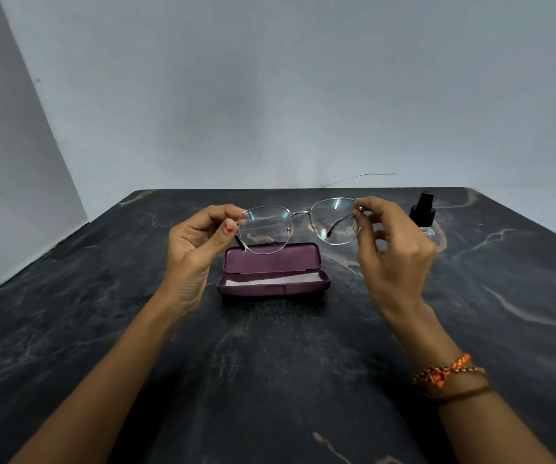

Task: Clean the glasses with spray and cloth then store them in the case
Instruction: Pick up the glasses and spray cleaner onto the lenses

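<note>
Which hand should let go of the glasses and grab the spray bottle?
Probably the right hand: the spray bottle stands just behind it, while the left hand can keep holding the glasses.

Soft, dim, even light falls from above; my hands throw only faint shadows on the dark table [270,380]. Small glints sit on the lenses [335,204]. The wide lens bows the table's edges, and my right hand [393,249] looks slightly blurred.

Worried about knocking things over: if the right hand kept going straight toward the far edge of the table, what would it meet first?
Probably the spray bottle, which stands just beyond the right hand and slightly to its right. Depth is hard to judge from this single view.
</note>
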The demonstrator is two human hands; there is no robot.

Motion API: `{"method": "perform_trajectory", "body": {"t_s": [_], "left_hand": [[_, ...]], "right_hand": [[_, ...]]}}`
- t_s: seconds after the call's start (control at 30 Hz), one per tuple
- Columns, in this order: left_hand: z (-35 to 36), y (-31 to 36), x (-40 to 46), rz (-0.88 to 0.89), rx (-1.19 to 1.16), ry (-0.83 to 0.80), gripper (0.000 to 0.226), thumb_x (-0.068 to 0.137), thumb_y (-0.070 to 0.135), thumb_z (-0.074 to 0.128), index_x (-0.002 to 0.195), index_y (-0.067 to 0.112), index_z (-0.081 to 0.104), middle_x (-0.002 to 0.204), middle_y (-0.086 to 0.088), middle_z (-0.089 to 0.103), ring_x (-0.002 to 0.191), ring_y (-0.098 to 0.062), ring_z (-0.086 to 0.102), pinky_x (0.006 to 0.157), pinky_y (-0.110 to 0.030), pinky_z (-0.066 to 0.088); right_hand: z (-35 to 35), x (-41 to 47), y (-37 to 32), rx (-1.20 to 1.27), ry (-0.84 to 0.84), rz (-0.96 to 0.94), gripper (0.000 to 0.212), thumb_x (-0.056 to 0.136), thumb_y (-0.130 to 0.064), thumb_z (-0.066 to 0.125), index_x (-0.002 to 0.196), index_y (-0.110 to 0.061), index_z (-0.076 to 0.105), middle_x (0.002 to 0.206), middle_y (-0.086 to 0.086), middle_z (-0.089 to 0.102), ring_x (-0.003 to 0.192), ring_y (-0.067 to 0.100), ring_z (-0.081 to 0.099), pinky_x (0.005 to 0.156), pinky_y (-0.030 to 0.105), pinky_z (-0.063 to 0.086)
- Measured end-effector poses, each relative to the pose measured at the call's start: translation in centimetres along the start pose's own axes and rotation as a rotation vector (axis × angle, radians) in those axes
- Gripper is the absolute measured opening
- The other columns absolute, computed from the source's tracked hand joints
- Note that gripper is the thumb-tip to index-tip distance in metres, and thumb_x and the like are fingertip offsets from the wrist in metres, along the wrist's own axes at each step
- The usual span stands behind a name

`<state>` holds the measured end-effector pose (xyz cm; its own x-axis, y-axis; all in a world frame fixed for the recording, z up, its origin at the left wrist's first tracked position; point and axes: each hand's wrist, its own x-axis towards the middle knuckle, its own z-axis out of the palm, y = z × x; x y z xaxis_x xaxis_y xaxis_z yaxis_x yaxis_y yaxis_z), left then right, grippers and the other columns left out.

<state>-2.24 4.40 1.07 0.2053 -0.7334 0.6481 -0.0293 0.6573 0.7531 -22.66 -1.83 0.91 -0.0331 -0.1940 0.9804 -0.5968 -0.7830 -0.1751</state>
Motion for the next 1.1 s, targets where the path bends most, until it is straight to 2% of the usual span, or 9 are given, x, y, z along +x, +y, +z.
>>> {"method": "perform_trajectory", "body": {"t_s": [0.1, 0.17, 0.23, 0.43, 0.6, 0.67, 0.87, 1.0, 1.1], "left_hand": [[0.2, 0.3, -0.3, 0.006, 0.017, -0.032, 0.027, 0.065, 0.047, 0.071, 0.085, 0.028, 0.071, 0.078, 0.016, 0.071, 0.079, 0.000, 0.062, 0.079, -0.012, 0.047], [0.6, 0.5, -0.5, 0.009, 0.044, -0.031, 0.011, 0.076, 0.030, 0.065, 0.085, 0.029, 0.071, 0.079, 0.017, 0.071, 0.075, 0.000, 0.061, 0.077, -0.012, 0.047], [1.1, 0.4, -0.6, 0.021, 0.068, 0.002, 0.021, 0.079, 0.015, 0.056, 0.085, 0.028, 0.071, 0.077, 0.016, 0.070, 0.071, -0.001, 0.060, 0.075, -0.012, 0.048], [2.7, 0.7, -0.4, 0.050, 0.089, 0.044, 0.021, 0.073, 0.018, 0.056, 0.089, 0.023, 0.068, 0.074, 0.015, 0.071, 0.075, 0.000, 0.062, 0.074, -0.009, 0.048], [3.5, 1.5, 1.4, 0.079, 0.181, -0.008, 0.018, 0.081, 0.008, 0.051, 0.092, 0.017, 0.062, 0.077, 0.023, 0.071, 0.081, 0.004, 0.065, 0.073, -0.007, 0.047], [4.0, 1.9, 2.1, 0.076, 0.179, 0.002, 0.017, 0.080, 0.008, 0.052, 0.091, 0.017, 0.063, 0.076, 0.023, 0.071, 0.079, 0.004, 0.065, 0.072, -0.007, 0.048], [6.0, 1.8, 3.5, 0.019, 0.119, 0.092, 0.019, 0.082, 0.000, 0.053, 0.085, 0.015, 0.064, 0.067, 0.022, 0.071, 0.071, 0.004, 0.064, 0.069, -0.008, 0.049], [7.3, 1.0, 4.1, -0.004, 0.082, 0.174, 0.019, 0.081, -0.003, 0.053, 0.085, 0.012, 0.064, 0.061, 0.022, 0.069, 0.067, 0.007, 0.063, 0.067, -0.005, 0.048], [8.0, 0.3, 4.4, -0.004, 0.072, 0.230, 0.019, 0.081, -0.004, 0.054, 0.090, 0.010, 0.063, 0.057, 0.019, 0.068, 0.065, 0.007, 0.063, 0.066, -0.005, 0.048]], "right_hand": [[-0.2, 0.2, -0.2, 0.016, 0.012, 0.021, 0.012, 0.078, 0.006, 0.064, 0.089, 0.006, 0.067, 0.077, 0.016, 0.072, 0.064, 0.023, 0.069, 0.055, 0.029, 0.057], [-0.3, 0.3, -0.3, 0.037, 0.014, 0.064, 0.013, 0.078, 0.006, 0.064, 0.090, 0.006, 0.067, 0.080, 0.016, 0.073, 0.066, 0.022, 0.069, 0.058, 0.027, 0.057], [-0.3, 0.4, -0.3, 0.073, 0.020, 0.105, 0.014, 0.078, 0.007, 0.063, 0.092, 0.006, 0.067, 0.081, 0.017, 0.073, 0.068, 0.022, 0.069, 0.060, 0.029, 0.057], [-0.5, 0.7, 0.1, 0.238, 0.022, 0.252, 0.023, 0.081, 0.008, 0.057, 0.103, 0.007, 0.062, 0.091, 0.019, 0.070, 0.080, 0.019, 0.066, 0.071, 0.035, 0.058], [-0.5, 1.0, 0.7, 0.296, -0.098, 0.245, 0.050, 0.078, 0.019, 0.046, 0.127, 0.008, 0.042, 0.118, 0.017, 0.059, 0.109, 0.020, 0.058, 0.096, 0.019, 0.044], [-0.7, 1.1, 1.0, 0.290, -0.162, 0.243, 0.062, 0.077, 0.017, 0.043, 0.136, 0.003, 0.030, 0.132, 0.015, 0.049, 0.121, 0.022, 0.050, 0.100, 0.021, 0.040], [-0.8, 1.1, 2.2, 0.300, -0.263, 0.220, 0.080, 0.074, 0.012, 0.043, 0.143, -0.004, 0.007, 0.147, 0.002, 0.018, 0.130, 0.014, 0.040, 0.065, 0.004, 0.044], [-0.7, 0.7, 2.7, 0.214, -0.242, 0.207, 0.086, 0.074, 0.015, 0.047, 0.142, -0.011, 0.001, 0.149, 0.006, 0.017, 0.110, 0.027, 0.037, 0.056, 0.030, 0.051], [-0.6, 0.8, 2.7, 0.122, -0.165, 0.204, 0.083, 0.075, 0.016, 0.049, 0.141, -0.012, 0.007, 0.146, 0.011, 0.027, 0.095, 0.030, 0.058, 0.070, 0.031, 0.051]]}}
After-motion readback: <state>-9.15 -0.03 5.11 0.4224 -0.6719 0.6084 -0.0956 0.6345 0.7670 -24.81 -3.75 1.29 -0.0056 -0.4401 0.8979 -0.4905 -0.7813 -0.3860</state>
